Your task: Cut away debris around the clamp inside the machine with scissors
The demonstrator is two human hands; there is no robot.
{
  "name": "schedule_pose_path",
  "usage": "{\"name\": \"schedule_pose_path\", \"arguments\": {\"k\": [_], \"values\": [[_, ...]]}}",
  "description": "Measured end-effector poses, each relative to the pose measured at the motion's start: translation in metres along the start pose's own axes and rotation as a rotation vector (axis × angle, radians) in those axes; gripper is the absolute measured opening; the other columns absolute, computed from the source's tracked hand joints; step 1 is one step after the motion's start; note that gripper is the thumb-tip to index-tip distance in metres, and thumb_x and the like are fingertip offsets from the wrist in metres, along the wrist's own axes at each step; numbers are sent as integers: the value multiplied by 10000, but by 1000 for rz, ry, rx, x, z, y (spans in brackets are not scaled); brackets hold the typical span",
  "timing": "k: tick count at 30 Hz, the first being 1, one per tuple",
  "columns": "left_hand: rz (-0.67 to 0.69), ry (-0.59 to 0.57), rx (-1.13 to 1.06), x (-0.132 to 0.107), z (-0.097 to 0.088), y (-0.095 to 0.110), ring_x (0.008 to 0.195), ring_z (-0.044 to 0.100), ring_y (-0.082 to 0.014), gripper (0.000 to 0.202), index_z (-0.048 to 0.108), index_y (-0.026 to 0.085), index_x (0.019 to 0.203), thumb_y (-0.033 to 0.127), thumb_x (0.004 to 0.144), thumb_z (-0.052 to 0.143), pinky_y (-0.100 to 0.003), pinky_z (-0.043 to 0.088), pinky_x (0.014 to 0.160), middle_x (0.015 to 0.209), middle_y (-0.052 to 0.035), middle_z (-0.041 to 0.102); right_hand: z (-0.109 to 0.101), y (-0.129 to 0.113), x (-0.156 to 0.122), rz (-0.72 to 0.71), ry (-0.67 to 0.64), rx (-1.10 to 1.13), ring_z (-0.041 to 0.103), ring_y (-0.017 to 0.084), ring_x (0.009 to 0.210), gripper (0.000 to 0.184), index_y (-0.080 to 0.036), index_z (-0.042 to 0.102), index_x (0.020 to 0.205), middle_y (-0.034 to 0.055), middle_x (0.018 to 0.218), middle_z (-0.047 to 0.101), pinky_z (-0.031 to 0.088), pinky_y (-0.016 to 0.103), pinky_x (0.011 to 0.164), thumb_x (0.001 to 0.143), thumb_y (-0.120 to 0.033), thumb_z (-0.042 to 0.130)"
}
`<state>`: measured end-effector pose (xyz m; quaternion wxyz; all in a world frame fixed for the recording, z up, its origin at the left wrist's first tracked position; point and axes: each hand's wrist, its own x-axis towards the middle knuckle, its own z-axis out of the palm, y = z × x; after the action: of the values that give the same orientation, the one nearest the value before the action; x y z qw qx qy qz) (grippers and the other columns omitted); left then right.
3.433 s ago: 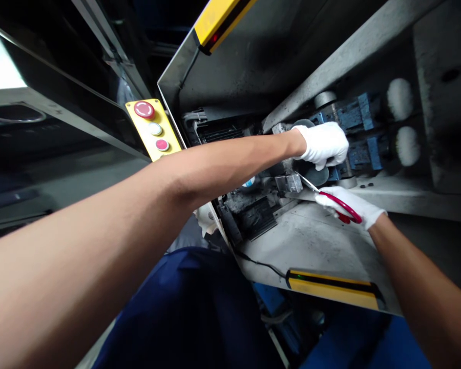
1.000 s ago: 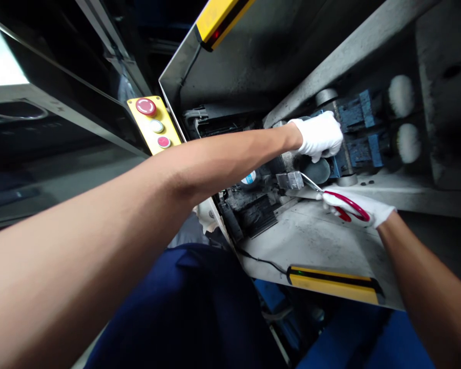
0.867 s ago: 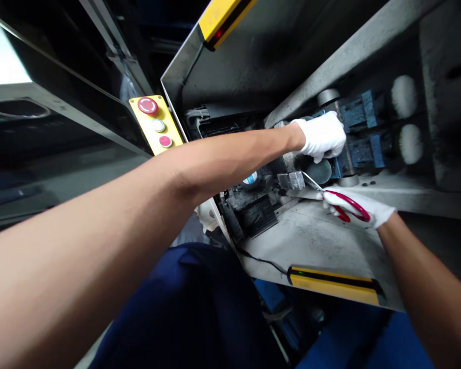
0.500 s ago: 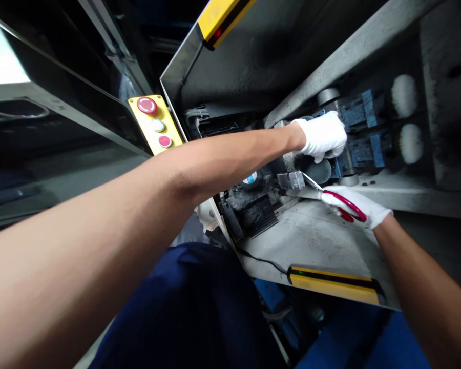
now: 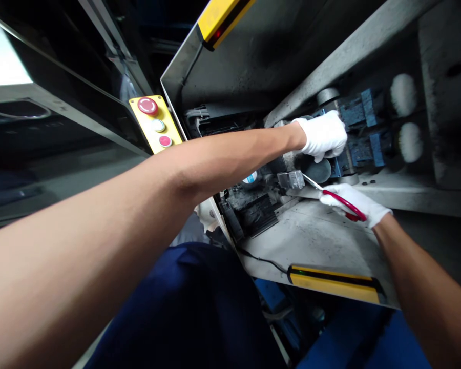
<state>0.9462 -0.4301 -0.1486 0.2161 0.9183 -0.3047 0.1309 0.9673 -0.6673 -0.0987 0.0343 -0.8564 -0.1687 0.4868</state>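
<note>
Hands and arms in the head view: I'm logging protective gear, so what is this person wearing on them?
Both hands wear plain white fabric gloves, left hand and right hand, each ending at the wrist. No markings show on the gloves. Both forearms are bare, with no sleeves, watch or bands in view. Dark blue clothing shows below the arms.

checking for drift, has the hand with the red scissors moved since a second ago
Barely: the right hand with the red scissors sits slightly nearer the metal block, blades pointing there.

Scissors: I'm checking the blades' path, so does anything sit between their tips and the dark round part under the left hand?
Nothing visible does. The scissors in the right hand point at the dark round part below the left hand.
</note>
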Motion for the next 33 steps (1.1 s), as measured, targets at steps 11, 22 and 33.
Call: {"name": "schedule_pose_path", "arguments": {"k": [11, 22, 33], "values": [[-61, -69, -59, 1, 0, 0, 938, 474, -209, 210, 732, 136, 926, 114, 723, 683, -412, 238, 884, 918, -65, 682, 8, -13, -1, -44, -30, 9, 416, 102, 423, 417, -201, 456, 719, -38, 552, 464, 299, 240, 396, 772, -590, 596], [-10, -2, -20, -2, 1, -1, 829, 424, -169, 161, 734, 76, 886, 95, 727, 716, -416, 230, 781, 850, -88, 668, 13, -19, -3, 52, 47, 31, 348, 84, 389, 443, -192, 454, 668, -51, 476, 406, 237, 223, 369, 727, -561, 693], [-34, 1, 14, -3, 3, -2, 820, 416, -161, 156, 738, 93, 870, 117, 718, 759, -405, 243, 786, 829, -66, 641, 7, -16, -16, 18, -87, 185, 415, 87, 455, 502, -211, 413, 807, -38, 636, 471, 281, 224, 417, 731, -652, 642]]}}
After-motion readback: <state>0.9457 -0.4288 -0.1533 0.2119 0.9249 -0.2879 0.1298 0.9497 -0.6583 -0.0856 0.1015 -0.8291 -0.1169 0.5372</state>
